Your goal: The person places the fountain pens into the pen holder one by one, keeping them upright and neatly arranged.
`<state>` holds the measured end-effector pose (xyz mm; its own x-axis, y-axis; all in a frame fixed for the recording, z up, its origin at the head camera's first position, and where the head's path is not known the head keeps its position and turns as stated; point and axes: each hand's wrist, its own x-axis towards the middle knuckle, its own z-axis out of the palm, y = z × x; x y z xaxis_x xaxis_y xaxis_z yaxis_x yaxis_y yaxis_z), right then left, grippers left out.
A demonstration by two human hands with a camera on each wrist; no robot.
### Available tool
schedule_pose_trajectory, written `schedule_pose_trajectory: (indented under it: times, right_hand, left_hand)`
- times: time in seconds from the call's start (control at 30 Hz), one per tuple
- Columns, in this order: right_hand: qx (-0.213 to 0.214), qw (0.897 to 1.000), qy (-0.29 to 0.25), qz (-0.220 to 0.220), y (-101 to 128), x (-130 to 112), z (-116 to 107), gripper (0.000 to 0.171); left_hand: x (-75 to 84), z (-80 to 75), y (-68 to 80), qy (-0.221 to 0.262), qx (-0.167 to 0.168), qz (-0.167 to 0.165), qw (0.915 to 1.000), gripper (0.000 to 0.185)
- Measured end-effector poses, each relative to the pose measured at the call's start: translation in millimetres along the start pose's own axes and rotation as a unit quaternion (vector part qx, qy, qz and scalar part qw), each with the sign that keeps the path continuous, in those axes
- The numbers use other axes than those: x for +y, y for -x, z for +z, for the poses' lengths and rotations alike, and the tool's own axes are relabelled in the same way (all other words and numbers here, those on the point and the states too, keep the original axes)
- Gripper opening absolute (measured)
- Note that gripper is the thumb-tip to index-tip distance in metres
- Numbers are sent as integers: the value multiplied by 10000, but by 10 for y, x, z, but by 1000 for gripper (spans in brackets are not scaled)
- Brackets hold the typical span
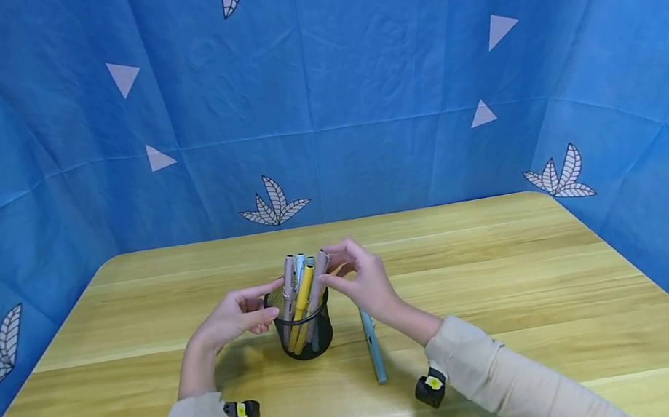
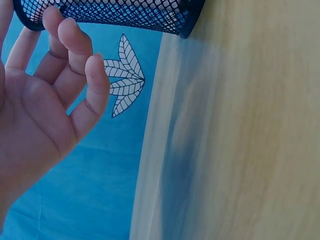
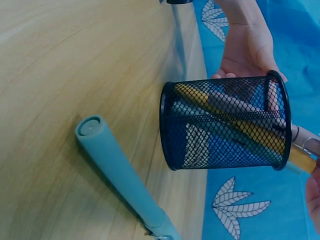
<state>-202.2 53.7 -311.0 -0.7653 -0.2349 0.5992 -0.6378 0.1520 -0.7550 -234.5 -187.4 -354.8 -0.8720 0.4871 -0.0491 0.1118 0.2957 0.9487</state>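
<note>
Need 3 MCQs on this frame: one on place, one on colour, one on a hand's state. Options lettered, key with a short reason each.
1. Where does the light blue pen lie?
A. in the holder
B. flat on the table, to the right of the holder
C. in the left hand

2. What colour is the mesh pen holder?
A. black
B. white
C. red

3. What is the right hand doing?
A. lying flat on the table
B. pinching the top of a pen standing in the holder
C. gripping the light blue pen

Key: 1 B, the head view shows it on the wood of the table beside the holder. 2 A, dark mesh in all views. 3 B, fingertips close on a pen top above the rim.
</note>
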Motion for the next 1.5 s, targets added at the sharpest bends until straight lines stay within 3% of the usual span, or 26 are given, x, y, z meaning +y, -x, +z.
schedule_pose_trajectory:
  times: [0.3,0.57,0.8,1.0,1.23,1.5]
  right_hand:
    - [7,9998,152,-91,18,27,20,27]
    - [112,9990,387,-214,6,346,52,27]
    - [85,9948,891,-477,14,372,66,20]
    - [14,9948,855,-558,28,397,72,18]
    - [-94,9981,570,-193,48,0,18,18]
    - [-145,9990,390,-152,64,9,-17,20]
  left_hand:
    - [-37,-7,-9,14,-48,91,9999,57]
    - [-50,-15,-5,37,-45,108,9999,58]
    - [-46,-11,1,62,-46,112,9999,58]
    - [-23,-6,8,41,-86,117,9999,55]
    - [-14,-2,4,80,-68,87,9999,55]
    - [-41,-2,-1,27,-26,79,10000,54]
